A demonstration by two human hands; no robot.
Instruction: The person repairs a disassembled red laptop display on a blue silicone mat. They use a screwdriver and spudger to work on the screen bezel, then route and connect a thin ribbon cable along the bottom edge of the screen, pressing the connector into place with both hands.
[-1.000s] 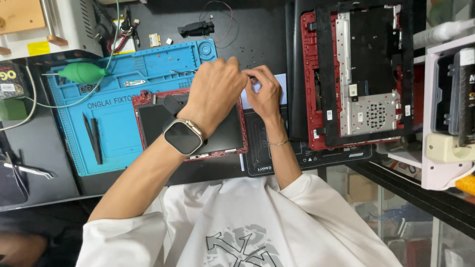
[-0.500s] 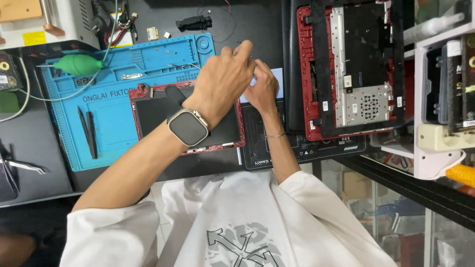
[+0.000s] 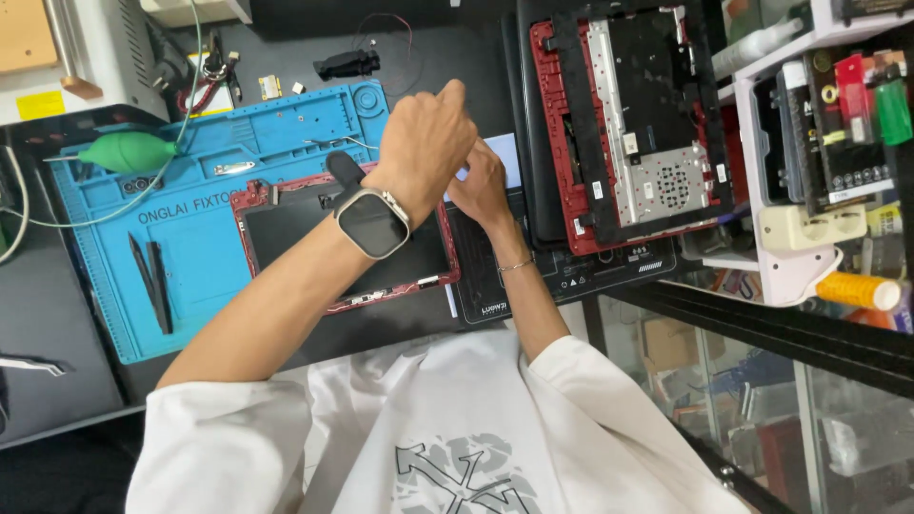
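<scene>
Here, both hands meet over a small pale panel [image 3: 505, 157] at the blue mat's [image 3: 190, 286] right edge, the left hand [image 3: 428, 143] arched above and hiding the right hand [image 3: 481, 186], whose grip cannot be told, the red frame [image 3: 347, 243] lying just left.

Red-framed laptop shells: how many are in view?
2. One red-edged shell lies on the blue mat, under the left hand; a larger red shell lies further right. Others may be hidden.
</scene>
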